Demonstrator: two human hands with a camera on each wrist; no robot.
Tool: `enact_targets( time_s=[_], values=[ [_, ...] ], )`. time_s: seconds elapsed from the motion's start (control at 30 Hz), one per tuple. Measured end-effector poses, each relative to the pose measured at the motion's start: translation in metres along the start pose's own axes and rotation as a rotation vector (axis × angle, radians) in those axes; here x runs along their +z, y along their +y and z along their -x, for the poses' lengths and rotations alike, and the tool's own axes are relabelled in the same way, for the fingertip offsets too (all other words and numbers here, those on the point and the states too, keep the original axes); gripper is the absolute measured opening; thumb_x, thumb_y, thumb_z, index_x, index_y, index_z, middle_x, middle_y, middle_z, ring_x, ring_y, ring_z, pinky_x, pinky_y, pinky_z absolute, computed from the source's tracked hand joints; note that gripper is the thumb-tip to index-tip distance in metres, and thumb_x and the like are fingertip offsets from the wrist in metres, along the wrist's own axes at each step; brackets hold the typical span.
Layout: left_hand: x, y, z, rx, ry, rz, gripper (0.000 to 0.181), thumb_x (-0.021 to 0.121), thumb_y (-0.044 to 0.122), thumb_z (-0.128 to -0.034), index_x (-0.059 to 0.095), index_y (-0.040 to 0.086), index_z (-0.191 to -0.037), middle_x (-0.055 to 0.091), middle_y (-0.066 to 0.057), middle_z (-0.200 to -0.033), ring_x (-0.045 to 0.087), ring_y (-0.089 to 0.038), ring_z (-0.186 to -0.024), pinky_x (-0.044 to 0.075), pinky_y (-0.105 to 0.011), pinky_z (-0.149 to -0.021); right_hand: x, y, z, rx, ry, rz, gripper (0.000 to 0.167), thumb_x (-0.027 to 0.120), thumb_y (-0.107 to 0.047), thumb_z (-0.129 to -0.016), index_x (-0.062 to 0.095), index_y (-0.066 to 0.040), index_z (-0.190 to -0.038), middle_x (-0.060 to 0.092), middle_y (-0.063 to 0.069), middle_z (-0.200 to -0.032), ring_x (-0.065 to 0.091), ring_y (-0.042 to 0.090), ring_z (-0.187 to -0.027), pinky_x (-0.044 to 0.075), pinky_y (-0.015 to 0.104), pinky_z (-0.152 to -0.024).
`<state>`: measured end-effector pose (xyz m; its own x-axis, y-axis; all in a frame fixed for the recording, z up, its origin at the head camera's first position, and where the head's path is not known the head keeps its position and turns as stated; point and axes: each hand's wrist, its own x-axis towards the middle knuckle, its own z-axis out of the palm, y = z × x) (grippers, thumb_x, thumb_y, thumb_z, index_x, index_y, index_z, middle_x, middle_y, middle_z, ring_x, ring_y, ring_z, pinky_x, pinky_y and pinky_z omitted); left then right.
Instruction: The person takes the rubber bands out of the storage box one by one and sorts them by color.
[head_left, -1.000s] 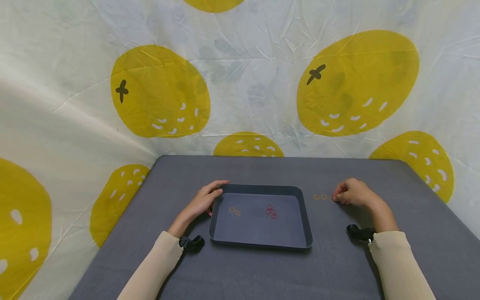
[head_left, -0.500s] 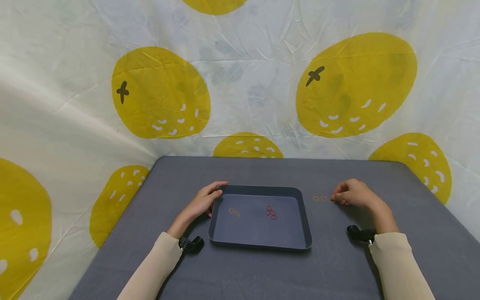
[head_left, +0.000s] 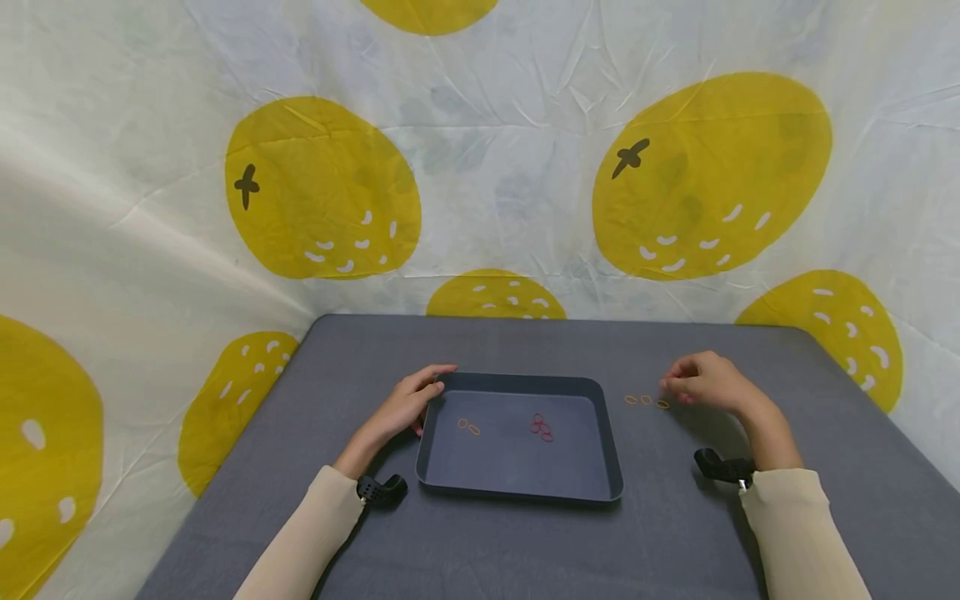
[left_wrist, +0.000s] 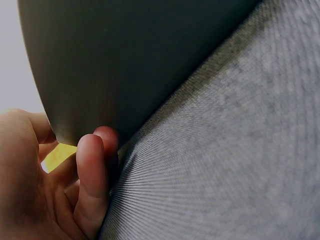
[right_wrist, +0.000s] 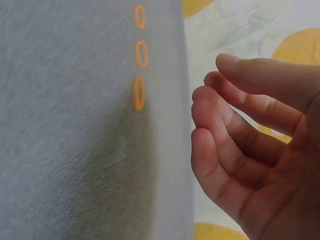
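A dark grey rectangular tray (head_left: 495, 467) lies on the table in the head view. My left hand (head_left: 401, 402) holds its back left corner, with fingertips (left_wrist: 91, 155) against the outer wall in the left wrist view. Inside the tray are two orange rubber bands (head_left: 474, 430) on the left and a cluster of several red rubber bands (head_left: 547, 436) right of centre. Right of the tray, three orange rubber bands lie in a row, the rightmost band (right_wrist: 139, 95) nearest my right hand (head_left: 708, 383). That hand hovers just above the cloth, fingers loosely bent, holding nothing visible.
A grey cloth (head_left: 525, 550) covers the table. Behind and to the left hangs a white curtain (head_left: 502, 183) printed with large yellow fruit. Black wrist-worn devices sit at the left wrist (head_left: 382, 490) and right wrist (head_left: 722, 465).
My right hand has let go of the rightmost orange band, which now lies fully in sight, and has lifted slightly. My left hand stays on the tray.
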<state>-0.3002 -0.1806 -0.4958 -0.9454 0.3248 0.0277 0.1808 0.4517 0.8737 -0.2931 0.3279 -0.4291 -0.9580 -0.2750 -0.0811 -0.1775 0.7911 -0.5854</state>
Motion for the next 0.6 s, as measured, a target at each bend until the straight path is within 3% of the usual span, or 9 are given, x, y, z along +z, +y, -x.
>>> enact_targets(
  time_s=[0.43, 0.6],
  values=[
    [-0.001, 0.0, -0.001, 0.004, -0.004, 0.009, 0.039, 0.048, 0.028, -0.1109, 0.056, 0.035, -0.148, 0.047, -0.006, -0.071, 0.052, -0.019, -0.041, 0.054, -0.039, -0.043, -0.007, -0.025, 0.004, -0.054, 0.019, -0.005, 0.027, 0.067, -0.026, -0.101, 0.073, 0.0, -0.102, 0.066, 0.004, -0.078, 0.055, 0.012, -0.072, 0.044, 0.027, -0.061],
    [0.001, 0.001, -0.002, 0.004, 0.008, 0.001, 0.038, 0.048, 0.029, -0.1109, 0.056, 0.037, -0.148, 0.058, -0.011, -0.092, 0.054, -0.02, -0.041, 0.054, -0.039, -0.043, -0.008, -0.028, 0.003, -0.051, 0.005, -0.012, 0.027, 0.066, -0.025, -0.102, 0.073, 0.001, -0.105, 0.069, 0.008, -0.082, 0.059, 0.013, -0.074, 0.048, 0.027, -0.064]
  ],
)
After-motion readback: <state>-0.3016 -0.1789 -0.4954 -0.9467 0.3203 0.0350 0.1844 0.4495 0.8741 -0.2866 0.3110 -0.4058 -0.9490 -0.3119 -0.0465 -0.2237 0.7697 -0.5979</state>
